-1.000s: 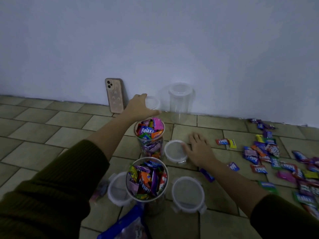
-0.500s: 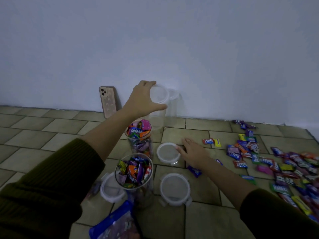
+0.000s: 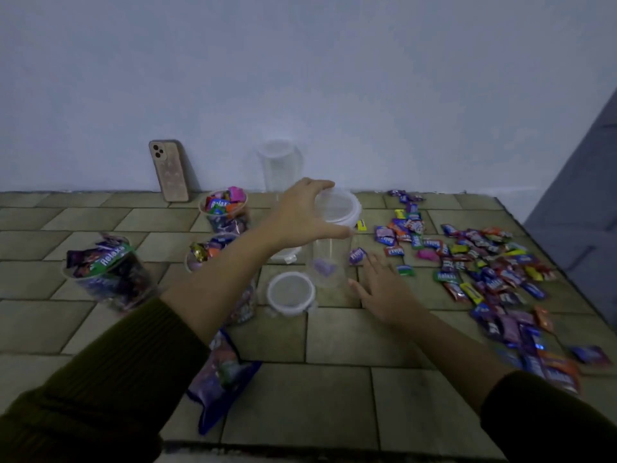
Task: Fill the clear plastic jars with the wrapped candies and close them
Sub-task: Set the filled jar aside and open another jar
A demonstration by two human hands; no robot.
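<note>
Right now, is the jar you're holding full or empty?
Nearly empty: the clear jar in the left hand shows floor through its walls. One purple blur low down, maybe inside.

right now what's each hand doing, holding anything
Left hand: fingers curled round the top of the clear jar, holding it.
Right hand: open, fingers spread, holding nothing.

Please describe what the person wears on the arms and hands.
The left sleeve and right sleeve are dark olive-green ribbed knit and leave the forearms bare. The left hand and right hand are bare too: no glove, ring or watch shows.
</note>
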